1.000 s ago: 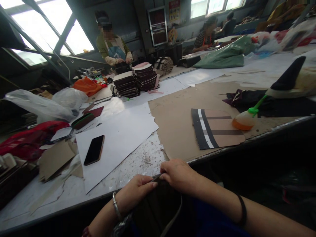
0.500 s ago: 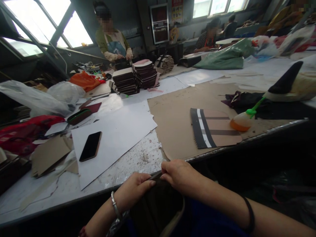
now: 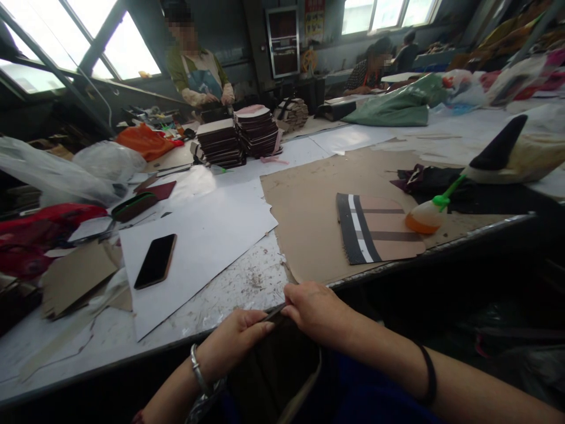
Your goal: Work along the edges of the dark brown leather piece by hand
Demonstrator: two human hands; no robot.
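Observation:
At the table's front edge, my left hand (image 3: 242, 331) and my right hand (image 3: 309, 306) pinch the top edge of a dark, flexible piece (image 3: 273, 365), a little apart from each other. The piece hangs down toward my lap; it looks like leather or fabric, but its kind is too dark to make out. A pale curved edge shows low on it. Beyond my right hand lies a curved panel (image 3: 379, 228) with black, white and tan bands. A squeeze bottle (image 3: 426, 219) of orange liquid with a green nozzle rests at its right end.
A phone (image 3: 155, 261) lies on white sheet (image 3: 207, 235) at the left. Brown board (image 3: 304, 218) covers the table's middle. Stacks of dark pieces (image 3: 220, 143) stand farther back, before a co-worker (image 3: 200, 76). Green cloth (image 3: 397, 106) and plastic bags (image 3: 516, 79) lie at the back right.
Both hands keep their pinch on the dark piece's edge, and slightly more of that edge shows between them. The whole view has shifted a little.

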